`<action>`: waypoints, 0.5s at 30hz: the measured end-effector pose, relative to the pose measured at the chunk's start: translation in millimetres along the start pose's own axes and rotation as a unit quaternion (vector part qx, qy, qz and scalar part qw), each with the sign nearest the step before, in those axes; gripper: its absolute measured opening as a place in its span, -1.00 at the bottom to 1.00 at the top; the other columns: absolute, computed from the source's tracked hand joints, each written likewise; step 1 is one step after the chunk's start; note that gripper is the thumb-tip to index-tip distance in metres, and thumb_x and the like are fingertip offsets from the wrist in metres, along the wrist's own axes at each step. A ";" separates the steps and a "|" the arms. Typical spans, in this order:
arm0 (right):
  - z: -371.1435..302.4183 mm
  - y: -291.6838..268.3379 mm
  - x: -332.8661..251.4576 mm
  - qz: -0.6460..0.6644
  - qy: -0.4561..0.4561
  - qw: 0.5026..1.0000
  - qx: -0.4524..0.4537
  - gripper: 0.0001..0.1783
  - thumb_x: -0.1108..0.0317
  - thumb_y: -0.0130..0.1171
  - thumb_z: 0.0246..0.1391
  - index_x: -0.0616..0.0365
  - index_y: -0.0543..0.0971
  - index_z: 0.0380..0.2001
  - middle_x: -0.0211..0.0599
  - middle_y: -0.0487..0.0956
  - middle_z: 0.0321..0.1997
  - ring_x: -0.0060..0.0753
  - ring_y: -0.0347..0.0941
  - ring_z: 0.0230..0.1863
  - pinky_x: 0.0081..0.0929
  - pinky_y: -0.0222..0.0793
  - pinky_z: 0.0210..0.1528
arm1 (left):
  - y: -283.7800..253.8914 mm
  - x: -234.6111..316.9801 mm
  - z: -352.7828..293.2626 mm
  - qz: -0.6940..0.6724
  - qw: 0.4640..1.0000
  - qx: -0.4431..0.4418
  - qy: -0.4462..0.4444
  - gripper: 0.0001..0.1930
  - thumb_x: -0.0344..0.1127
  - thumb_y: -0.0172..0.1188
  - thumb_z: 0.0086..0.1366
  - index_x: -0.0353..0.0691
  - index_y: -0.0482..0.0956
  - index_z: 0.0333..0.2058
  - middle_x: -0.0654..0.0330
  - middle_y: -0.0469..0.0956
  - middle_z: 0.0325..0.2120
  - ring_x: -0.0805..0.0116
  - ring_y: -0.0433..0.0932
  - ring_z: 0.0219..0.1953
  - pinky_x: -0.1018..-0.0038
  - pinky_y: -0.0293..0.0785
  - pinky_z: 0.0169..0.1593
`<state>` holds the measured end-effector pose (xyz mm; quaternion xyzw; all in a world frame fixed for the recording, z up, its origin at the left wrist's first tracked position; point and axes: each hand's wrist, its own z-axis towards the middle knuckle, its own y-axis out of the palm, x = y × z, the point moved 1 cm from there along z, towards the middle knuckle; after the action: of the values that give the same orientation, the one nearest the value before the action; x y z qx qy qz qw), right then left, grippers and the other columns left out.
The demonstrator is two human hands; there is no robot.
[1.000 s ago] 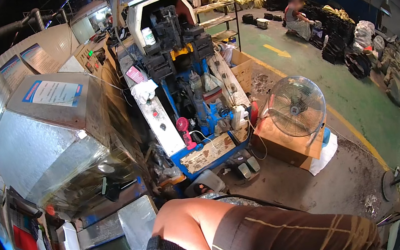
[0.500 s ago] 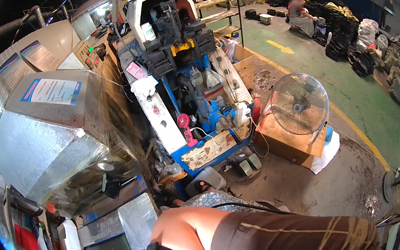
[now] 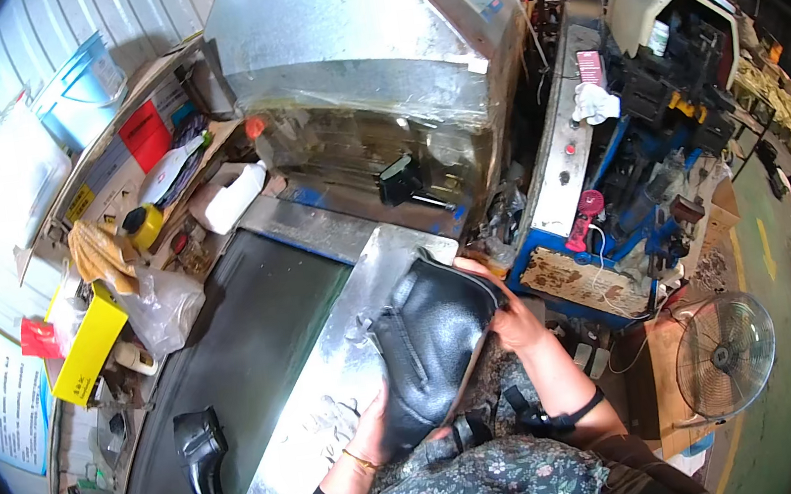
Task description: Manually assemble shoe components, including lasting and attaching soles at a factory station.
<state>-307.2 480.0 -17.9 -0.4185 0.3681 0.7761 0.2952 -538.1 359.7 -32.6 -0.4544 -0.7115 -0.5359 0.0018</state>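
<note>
A black leather boot (image 3: 442, 331) with a seam or zip down its side is held in front of my body, over the metal ledge (image 3: 320, 392). My left hand (image 3: 376, 427) grips its lower left side, the fingers partly hidden behind it. My right hand (image 3: 515, 316) is wrapped round the upper right edge, thumb along the rim. Left of the ledge, a second black ankle boot (image 3: 201, 457) lies on the dark conveyor belt (image 3: 260, 315), apart from both hands.
A metal hood (image 3: 343, 39) with plastic sheeting stands over the belt's far end. Shelves on the left hold a yellow box (image 3: 89, 344), a yellow tape roll (image 3: 143, 225) and a white bottle (image 3: 229, 199). At right are a blue-framed machine (image 3: 584, 272) and a fan (image 3: 727, 355).
My view has swung left from the machine and fan toward the belt. Earlier an arm crossed the lower edge with its hand out of sight; now both hands hold a boot.
</note>
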 end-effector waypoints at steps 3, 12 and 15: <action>-29.2 3.2 -5.3 -0.181 0.043 0.982 0.024 -0.15 -0.09 0.26 0.05 0.21 0.27 0.26 -0.20 0.32 0.31 -0.32 0.19 0.34 -0.35 0.07 0.34 | -6.9 -0.9 39.3 0.298 0.925 -0.091 0.217 0.12 0.41 0.05 0.16 -0.30 -0.25 0.38 -0.05 -0.07 0.37 0.15 -0.10 0.41 0.26 -0.17 0.42; -67.7 -23.3 13.9 -0.335 0.139 0.932 0.012 -0.35 0.19 0.15 0.19 0.19 0.23 0.27 0.01 0.37 0.25 -0.11 0.28 0.30 -0.30 0.18 0.29 | 29.4 -1.6 111.8 0.621 0.727 -0.017 0.292 0.09 -0.17 0.54 -0.09 -0.22 0.02 0.34 -0.22 -0.06 0.34 -0.02 -0.04 0.40 0.28 0.01 0.38; -75.1 0.8 7.2 -0.390 0.143 0.909 0.032 -0.38 0.23 0.15 0.18 0.18 0.25 0.24 0.07 0.42 0.19 -0.05 0.37 0.21 -0.30 0.27 0.21 | 25.2 -22.7 106.0 0.571 0.762 -0.031 0.305 -0.06 -0.28 0.48 -0.03 -0.25 0.13 0.28 -0.23 -0.04 0.33 -0.01 0.07 0.36 0.30 0.08 0.35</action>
<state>-278.8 419.2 -52.3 -0.6256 0.2385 0.5187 0.5317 -457.0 426.3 -69.7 -0.5893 -0.2656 -0.5674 0.5101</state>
